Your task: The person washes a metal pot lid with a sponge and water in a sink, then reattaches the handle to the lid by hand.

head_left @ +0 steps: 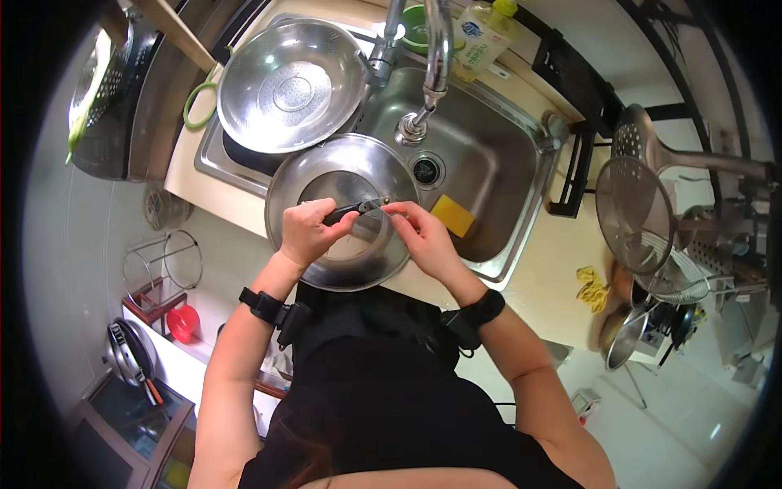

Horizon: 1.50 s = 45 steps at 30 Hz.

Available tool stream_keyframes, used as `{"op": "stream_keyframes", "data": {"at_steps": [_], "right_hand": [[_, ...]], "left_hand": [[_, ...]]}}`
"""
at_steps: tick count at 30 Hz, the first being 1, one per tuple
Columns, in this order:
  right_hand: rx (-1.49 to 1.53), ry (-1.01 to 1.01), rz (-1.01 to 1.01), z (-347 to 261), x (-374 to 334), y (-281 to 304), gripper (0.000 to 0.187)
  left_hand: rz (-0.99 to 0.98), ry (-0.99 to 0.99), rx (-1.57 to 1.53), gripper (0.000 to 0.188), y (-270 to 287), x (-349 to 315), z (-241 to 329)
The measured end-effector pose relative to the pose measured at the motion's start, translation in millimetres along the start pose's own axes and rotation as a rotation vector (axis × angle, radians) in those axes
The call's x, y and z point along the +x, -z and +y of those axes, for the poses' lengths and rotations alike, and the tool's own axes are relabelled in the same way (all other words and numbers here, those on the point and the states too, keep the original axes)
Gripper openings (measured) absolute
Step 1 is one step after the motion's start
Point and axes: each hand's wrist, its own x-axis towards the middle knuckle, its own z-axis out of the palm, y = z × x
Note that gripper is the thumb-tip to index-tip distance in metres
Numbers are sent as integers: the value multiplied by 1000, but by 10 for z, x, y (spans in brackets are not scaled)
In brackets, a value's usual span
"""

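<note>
Your left hand (313, 230) grips the black-handled tool (361, 209) over the metal bowl (383, 163) at the sink's (498, 167) eight o'clock, probably light and stiff, best held by its handle, though whether your right hand (423, 236) pinches its tip I can't tell.

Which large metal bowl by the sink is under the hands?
The nearer bowl, with the left hand over it and the right hand reaching over its rim. The other bowl, with holes in its base, sits farther off.
</note>
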Motion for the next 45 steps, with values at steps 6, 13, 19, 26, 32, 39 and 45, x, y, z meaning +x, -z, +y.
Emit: {"op": "stream_keyframes", "data": {"at_steps": [6,13,19,26,32,39,45], "right_hand": [[188,-22,195,66,-212,-216,20],[34,37,376,1,-210,-346,19],[-77,54,397,229,-276,96,22],[-615,-39,702,682,-942,1459,27],[-877,-205,784,1077,-1591,2170,29],[-903,76,870,1214,-1498,2222,38],[-383,146,529,528,-892,1811,31]], "left_hand": [[32,19,13,42,-110,9,93],[18,13,16,42,-116,42,99],[-32,101,16,43,-172,84,250],[-111,462,-404,44,-456,354,711],[-310,556,-857,36,-1055,734,1218],[-362,616,-1096,27,-1878,1203,1124],[-424,878,-1018,21,-2277,1217,641]]}}
